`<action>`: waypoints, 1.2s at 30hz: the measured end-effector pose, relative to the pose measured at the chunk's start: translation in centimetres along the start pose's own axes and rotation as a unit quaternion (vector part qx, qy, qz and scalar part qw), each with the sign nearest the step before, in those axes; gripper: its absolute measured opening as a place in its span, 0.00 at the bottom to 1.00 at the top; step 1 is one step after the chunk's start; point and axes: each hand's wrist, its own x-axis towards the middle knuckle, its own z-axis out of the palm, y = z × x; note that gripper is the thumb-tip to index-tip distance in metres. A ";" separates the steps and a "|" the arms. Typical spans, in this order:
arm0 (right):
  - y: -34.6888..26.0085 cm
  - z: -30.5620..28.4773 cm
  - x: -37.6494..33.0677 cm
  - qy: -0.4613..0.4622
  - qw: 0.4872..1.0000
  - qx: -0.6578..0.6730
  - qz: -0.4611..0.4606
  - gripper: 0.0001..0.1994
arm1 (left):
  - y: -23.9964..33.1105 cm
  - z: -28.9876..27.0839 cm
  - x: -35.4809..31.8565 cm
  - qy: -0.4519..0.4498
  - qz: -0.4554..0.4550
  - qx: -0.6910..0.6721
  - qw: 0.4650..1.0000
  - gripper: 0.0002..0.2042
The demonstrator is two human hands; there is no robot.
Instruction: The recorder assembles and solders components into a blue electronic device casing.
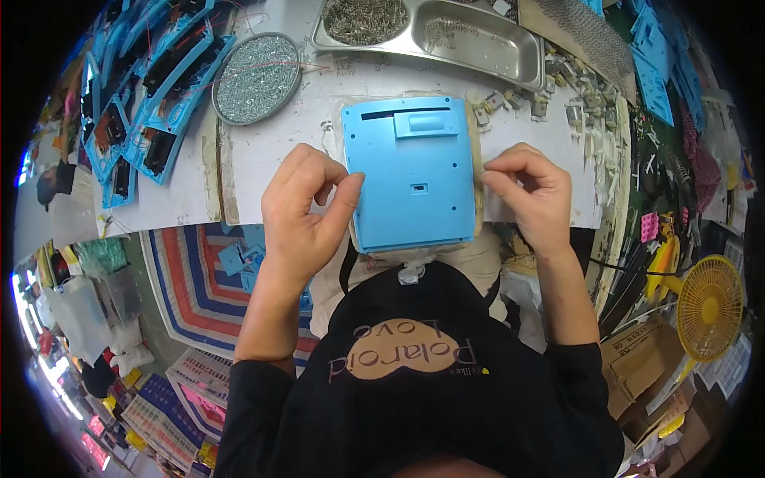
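A flat blue plastic casing [406, 191] lies in front of me on a pale, plastic-wrapped pad [479, 199]. It has a long slot near its far edge, a raised block beside that slot, several small screw holes and a small socket in the middle. My left hand [307, 207] is at the casing's left edge, its thumb against the rim and its fingers curled. Beside the pad's right edge, my right hand [532, 191] is closed in a pinch. Whatever its fingertips hold, if anything, is too small to make out.
A round dish of small screws [256, 78] stands at the far left beside stacked blue casings with wires [159, 119]. Beyond the pad is a metal tray [470, 40] with springs. Small metal parts [538, 105] lie at right, and a yellow fan [709, 309] stands lower right.
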 end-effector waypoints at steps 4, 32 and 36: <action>-0.5 1.6 1.0 -0.036 0.999 -0.036 -0.002 0.05 | 0.6 -0.3 -1.0 -0.014 -0.022 -0.009 1.000 0.06; 0.4 -3.1 1.4 -0.012 1.000 0.007 0.022 0.12 | 2.6 4.7 0.9 -0.166 0.173 0.110 0.965 0.15; -0.7 -4.5 3.3 0.047 0.998 0.003 -0.032 0.11 | 1.8 2.7 2.0 -0.154 0.155 0.070 0.973 0.14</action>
